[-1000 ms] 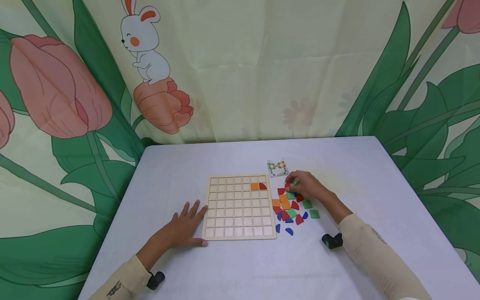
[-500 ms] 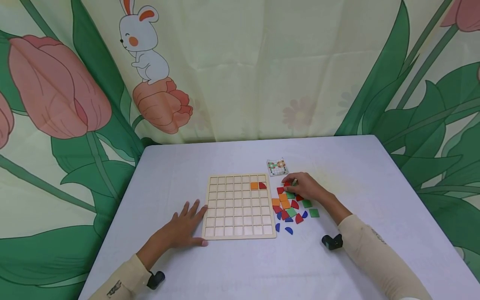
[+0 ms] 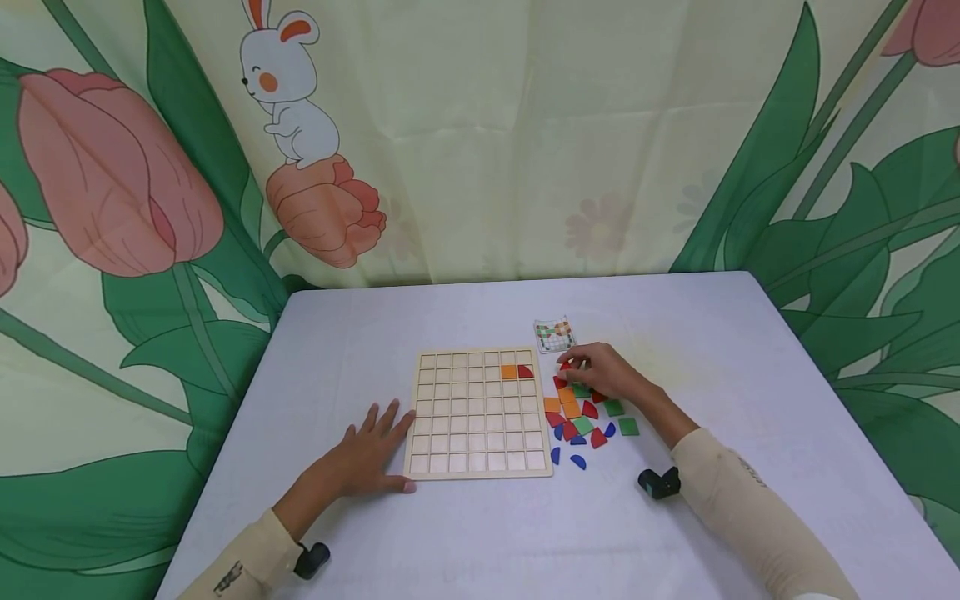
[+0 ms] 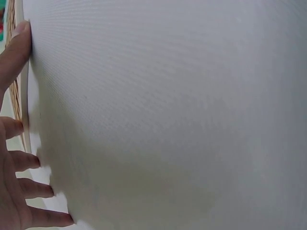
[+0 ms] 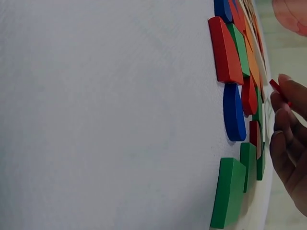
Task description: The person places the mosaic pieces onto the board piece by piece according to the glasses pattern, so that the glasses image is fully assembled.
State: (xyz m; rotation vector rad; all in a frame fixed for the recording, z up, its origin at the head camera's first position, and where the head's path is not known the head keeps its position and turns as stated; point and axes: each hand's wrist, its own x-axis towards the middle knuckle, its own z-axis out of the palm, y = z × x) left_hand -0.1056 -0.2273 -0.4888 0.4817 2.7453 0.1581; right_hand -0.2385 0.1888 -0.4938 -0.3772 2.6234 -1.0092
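Note:
My right hand (image 3: 606,371) is raised over the far end of a pile of coloured tiles, pinching a thin red tile (image 5: 278,90) between thumb and fingers. The tile's full outline is partly hidden by the fingers. A wooden grid board (image 3: 472,417) lies in the middle of the table. In its upper right cells sit an orange square tile (image 3: 509,372) and a red quarter-round tile (image 3: 525,372). My left hand (image 3: 367,458) rests with fingers spread at the board's left edge, forefinger and thumb against it.
Loose tiles spread along the board's right side: orange squares (image 3: 572,410), green squares (image 3: 628,427), red quarter-rounds (image 3: 598,438) and blue half-rounds (image 3: 578,462). Behind them lies a small pattern card (image 3: 554,335). A printed curtain (image 3: 487,167) hangs beyond the table's far edge.
My right hand has moved a little left, from over the pile towards the board, with the red tile between its fingers. My left hand and the board stay put.

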